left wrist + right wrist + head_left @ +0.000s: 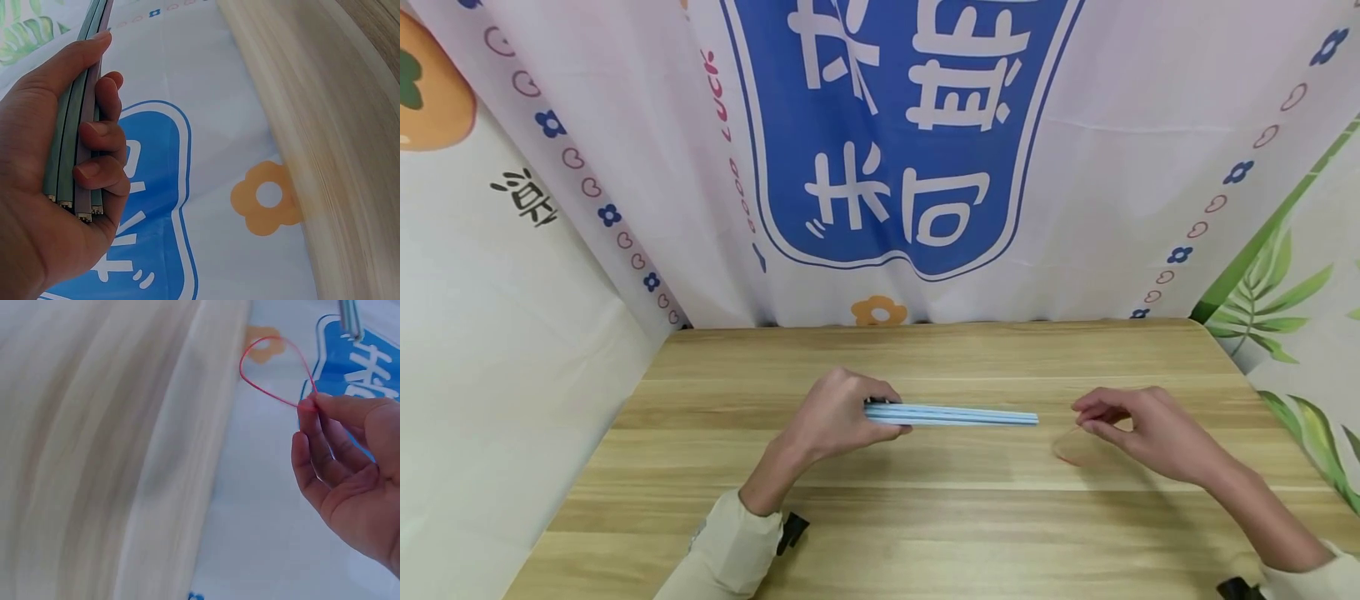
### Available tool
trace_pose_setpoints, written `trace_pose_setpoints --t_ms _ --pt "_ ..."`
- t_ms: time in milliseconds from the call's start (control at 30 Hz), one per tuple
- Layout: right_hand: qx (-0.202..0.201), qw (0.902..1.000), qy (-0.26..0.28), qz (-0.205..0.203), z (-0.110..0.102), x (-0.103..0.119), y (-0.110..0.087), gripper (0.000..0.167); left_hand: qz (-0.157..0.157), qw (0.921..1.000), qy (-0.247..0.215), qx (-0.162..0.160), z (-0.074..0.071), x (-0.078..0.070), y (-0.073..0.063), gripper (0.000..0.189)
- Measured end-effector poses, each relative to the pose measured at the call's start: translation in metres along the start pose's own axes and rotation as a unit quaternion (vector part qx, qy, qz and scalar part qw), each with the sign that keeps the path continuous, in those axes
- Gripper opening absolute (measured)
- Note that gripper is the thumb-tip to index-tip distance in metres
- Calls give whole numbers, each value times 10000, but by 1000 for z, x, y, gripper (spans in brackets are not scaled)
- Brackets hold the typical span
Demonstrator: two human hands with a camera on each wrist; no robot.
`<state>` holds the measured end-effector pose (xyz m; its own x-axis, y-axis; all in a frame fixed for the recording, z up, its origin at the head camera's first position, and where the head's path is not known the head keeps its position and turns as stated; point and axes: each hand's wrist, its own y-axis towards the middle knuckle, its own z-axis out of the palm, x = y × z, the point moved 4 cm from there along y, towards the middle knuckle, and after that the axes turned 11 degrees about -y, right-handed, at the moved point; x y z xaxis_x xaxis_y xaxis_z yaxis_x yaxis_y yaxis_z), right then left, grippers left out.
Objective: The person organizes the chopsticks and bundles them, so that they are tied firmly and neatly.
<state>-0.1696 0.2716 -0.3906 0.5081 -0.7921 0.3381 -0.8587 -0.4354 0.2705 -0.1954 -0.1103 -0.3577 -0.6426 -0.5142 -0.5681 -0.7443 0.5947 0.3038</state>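
Note:
My left hand grips a bundle of slim pale-blue chopsticks, held nearly level above the wooden table and pointing right. In the left wrist view their square ends show below the curled fingers, and one stick looks purplish; the thumb lies along the bundle. To the right, a short gap from the chopstick tips, my right hand pinches a thin red rubber band between thumb and index finger. The band hangs as a loose loop on the side toward the chopsticks, around nothing.
A wood-grain table spreads under both hands. Behind its far edge hangs a white cloth with a blue sign print and an orange flower. More printed cloth closes off the left and right sides.

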Motion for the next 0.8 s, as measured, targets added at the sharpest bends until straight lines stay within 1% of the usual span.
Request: trace_pose_setpoints --t_ms 100,267,400,500,633,800 --pt "-303 9993 192 49 0 13 7 17 23 10000 -26 3 0 0 -1 20" --pt "-671 9945 764 244 1 28 19 21 -10 10000 -31 55 4 -1 0 20" --pt "-748 9870 1354 426 3 42 28 22 -54 9999 -24 133 8 0 0 19" --pt "-738 9809 1729 508 5 52 34 22 -16 9999 -50 154 10 -1 0 19" --pt "-754 9779 1895 460 7 64 39 21 -9 10000 -52 54 10 -1 -1 18" --pt "-813 9779 1879 431 7 74 41 18 -52 9999 49 -109 7 1 -1 18"
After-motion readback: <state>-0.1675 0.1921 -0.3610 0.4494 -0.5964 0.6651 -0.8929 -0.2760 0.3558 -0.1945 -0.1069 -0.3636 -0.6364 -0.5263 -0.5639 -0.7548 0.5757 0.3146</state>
